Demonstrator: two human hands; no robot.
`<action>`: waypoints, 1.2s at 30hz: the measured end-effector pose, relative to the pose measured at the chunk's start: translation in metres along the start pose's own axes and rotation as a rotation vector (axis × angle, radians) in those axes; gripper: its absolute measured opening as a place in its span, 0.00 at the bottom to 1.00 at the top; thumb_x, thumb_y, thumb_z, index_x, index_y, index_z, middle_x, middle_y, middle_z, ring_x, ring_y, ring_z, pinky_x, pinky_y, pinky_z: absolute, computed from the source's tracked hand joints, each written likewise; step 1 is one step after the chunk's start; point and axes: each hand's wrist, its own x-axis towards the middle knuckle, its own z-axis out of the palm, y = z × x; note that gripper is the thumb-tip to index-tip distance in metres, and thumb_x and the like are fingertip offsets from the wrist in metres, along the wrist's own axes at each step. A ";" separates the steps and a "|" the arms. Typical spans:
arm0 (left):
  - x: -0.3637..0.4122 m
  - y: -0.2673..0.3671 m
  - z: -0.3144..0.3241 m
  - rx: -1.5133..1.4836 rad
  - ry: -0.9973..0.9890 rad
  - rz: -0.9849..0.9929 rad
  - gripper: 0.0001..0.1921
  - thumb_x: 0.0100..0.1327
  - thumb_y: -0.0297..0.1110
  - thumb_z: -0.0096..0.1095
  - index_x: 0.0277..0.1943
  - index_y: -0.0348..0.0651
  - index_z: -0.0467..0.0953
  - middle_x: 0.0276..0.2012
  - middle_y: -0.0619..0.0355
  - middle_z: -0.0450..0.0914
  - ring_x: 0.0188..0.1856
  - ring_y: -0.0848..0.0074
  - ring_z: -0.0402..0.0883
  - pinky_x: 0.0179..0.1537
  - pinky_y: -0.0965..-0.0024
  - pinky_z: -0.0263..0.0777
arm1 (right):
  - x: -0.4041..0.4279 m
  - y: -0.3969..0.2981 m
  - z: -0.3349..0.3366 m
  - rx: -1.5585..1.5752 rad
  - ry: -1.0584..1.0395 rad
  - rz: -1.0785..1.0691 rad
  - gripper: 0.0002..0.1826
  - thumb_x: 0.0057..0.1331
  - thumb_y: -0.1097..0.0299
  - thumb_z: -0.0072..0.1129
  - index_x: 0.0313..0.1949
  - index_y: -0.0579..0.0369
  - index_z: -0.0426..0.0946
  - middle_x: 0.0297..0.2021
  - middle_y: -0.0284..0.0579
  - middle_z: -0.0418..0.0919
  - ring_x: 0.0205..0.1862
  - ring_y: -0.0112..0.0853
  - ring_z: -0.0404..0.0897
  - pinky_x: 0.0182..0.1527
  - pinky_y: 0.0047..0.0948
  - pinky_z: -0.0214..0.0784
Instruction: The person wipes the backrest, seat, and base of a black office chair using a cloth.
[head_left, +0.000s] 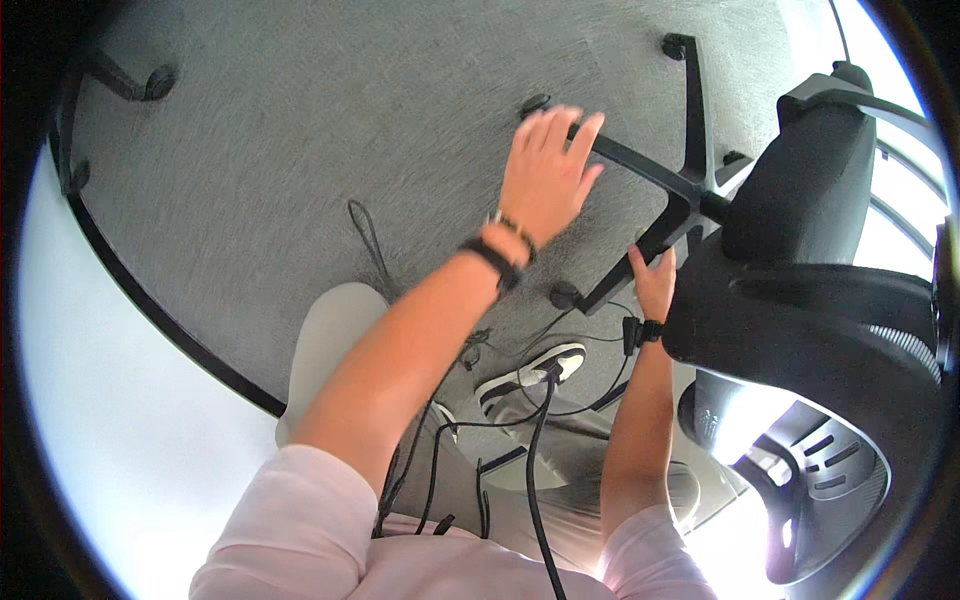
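My left hand is held out with its fingers spread and nothing in it. Its fingertips overlap the outer end of one black leg of an office chair's star base; whether they touch it cannot be told. Lower right, my right hand has its thumb and a finger at another base leg, gripping it beside the chair seat; its other fingers are hidden. A black caster sits at that leg's end. Dark bands circle both wrists.
Black cables hang before my torso and loop over the grey carpet near my shoe. A cable loop lies left. Another wheeled base stands upper left. A white surface with black edging borders the left side.
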 end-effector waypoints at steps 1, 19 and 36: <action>0.009 -0.013 0.006 0.005 0.002 -0.009 0.25 0.71 0.37 0.72 0.68 0.45 0.77 0.57 0.49 0.78 0.64 0.56 0.77 0.68 0.51 0.69 | 0.003 -0.007 -0.002 -0.031 0.010 0.014 0.36 0.66 0.54 0.79 0.63 0.67 0.75 0.58 0.61 0.82 0.61 0.52 0.80 0.66 0.46 0.69; -0.019 -0.027 0.022 0.079 -0.363 -0.051 0.19 0.75 0.48 0.68 0.56 0.42 0.79 0.54 0.53 0.81 0.67 0.58 0.77 0.78 0.48 0.60 | 0.005 -0.134 0.006 0.853 0.744 0.380 0.19 0.78 0.65 0.66 0.61 0.65 0.83 0.56 0.52 0.85 0.55 0.40 0.85 0.56 0.40 0.82; -0.076 -0.029 -0.050 -0.235 -0.312 -0.244 0.32 0.68 0.35 0.77 0.72 0.45 0.74 0.64 0.47 0.76 0.65 0.50 0.77 0.70 0.50 0.69 | 0.030 -0.108 0.031 0.026 0.599 -0.270 0.13 0.81 0.59 0.57 0.51 0.52 0.86 0.54 0.42 0.83 0.67 0.45 0.74 0.80 0.57 0.48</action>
